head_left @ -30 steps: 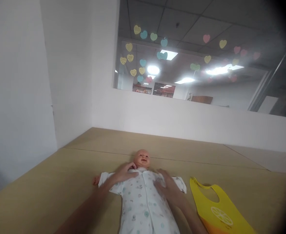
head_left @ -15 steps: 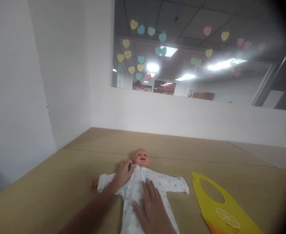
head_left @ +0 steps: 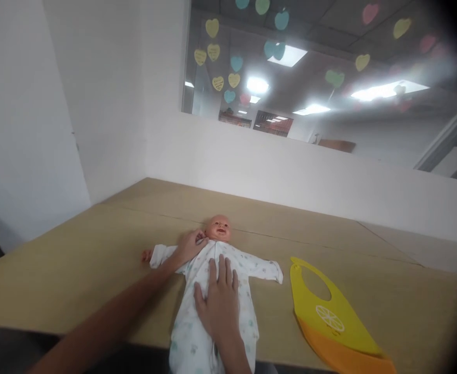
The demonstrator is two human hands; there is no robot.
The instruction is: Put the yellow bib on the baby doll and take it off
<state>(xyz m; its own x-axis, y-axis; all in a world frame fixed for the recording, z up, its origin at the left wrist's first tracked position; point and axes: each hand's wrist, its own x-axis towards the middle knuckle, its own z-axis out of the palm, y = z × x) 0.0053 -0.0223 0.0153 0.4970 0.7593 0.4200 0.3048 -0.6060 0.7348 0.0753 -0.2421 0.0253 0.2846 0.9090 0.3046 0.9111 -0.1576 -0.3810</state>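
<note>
A baby doll [head_left: 218,228] lies on its back on the table, its arms spread to both sides. It wears a white long-sleeved sleepsuit [head_left: 247,262] with small pale prints. At the doll's neck, my left hand [head_left: 191,245] has its fingers curled on the sleepsuit's collar by the shoulder. My right hand [head_left: 221,298] lies flat on the doll's front, fingers stretched out. To the right of the doll is a yellow bib [head_left: 325,306] with a white citrus-slice print and an orange pocket; neither hand touches it.
The wooden table [head_left: 96,249] reaches back to a white wall [head_left: 252,161]. Its near edge runs under the doll's lower body, which overhangs it. Above the wall is a glass window [head_left: 310,62] with heart-shaped notes stuck on it.
The view has tilted downward, showing more of the table's near side. My right hand remains flat on the doll's front, and my left hand stays at the collar.
</note>
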